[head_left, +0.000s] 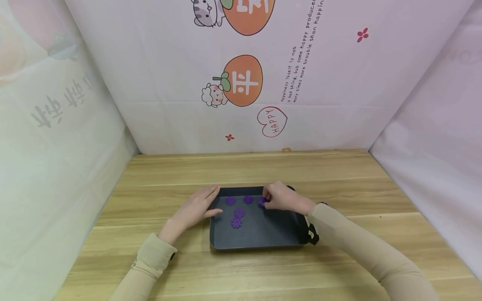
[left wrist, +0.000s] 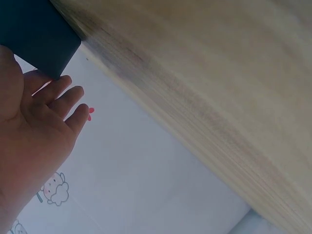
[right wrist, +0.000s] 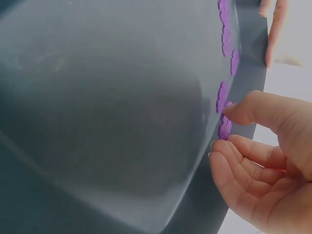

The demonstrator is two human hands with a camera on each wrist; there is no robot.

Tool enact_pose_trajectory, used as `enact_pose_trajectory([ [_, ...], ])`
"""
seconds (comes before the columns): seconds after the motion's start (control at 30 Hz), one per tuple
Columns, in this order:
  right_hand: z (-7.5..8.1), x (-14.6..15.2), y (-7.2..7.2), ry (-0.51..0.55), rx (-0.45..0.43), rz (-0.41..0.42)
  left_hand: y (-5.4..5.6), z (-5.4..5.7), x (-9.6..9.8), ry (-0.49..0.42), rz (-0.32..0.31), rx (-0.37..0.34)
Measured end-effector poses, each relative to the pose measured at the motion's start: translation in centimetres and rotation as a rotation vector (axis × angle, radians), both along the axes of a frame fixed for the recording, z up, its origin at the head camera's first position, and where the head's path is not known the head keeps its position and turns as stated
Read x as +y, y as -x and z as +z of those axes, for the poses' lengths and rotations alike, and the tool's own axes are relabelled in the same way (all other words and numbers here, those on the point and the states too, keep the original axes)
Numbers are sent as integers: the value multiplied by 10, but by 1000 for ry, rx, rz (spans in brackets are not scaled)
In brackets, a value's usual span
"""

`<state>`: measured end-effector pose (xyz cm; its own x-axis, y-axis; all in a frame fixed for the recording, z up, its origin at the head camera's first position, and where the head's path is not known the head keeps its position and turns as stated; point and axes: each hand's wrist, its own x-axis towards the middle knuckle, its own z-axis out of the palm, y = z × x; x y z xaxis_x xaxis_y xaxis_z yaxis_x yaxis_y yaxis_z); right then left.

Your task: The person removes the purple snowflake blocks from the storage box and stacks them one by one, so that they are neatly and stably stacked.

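A dark rectangular baking tray [head_left: 263,234] lies on the wooden table. My left hand [head_left: 196,207] rests on the tray's far left corner, its fingers fairly straight; the left wrist view shows this hand [left wrist: 39,114] against the tray's corner [left wrist: 48,48]. Near the tray's far side, my right hand [head_left: 281,197] pinches a purple notched disc [right wrist: 225,127] between thumb and fingers. More purple discs lie in the tray: one at the far left [head_left: 230,201], another disc [head_left: 248,200] beside it, and two touching discs, the upper disc [head_left: 239,212] and lower disc [head_left: 236,223].
The wooden table [head_left: 180,276] extends around the tray. A printed white cloth wall [head_left: 169,83] rises behind it, with white cloth on both sides. A black strap-like object [head_left: 313,235] is at the tray's right edge, by the right sleeve.
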<state>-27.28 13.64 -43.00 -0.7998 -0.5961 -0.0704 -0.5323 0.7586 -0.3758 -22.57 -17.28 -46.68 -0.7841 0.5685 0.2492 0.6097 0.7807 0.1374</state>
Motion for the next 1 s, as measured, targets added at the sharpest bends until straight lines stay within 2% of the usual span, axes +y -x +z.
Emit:
enact_pose_trajectory([
  [0.3, 3, 15, -1, 8, 12, -20, -1, 0, 0, -1, -11, 41],
  [0.6, 10, 29, -2, 35, 49, -7, -1, 2, 0, 28, 4, 23],
  [0.83, 15, 39, -3, 58, 71, -28, 0, 1, 1, 37, -4, 46],
  [1.0, 16, 50, -2, 67, 66, -49, -1, 2, 2, 59, 0, 37],
])
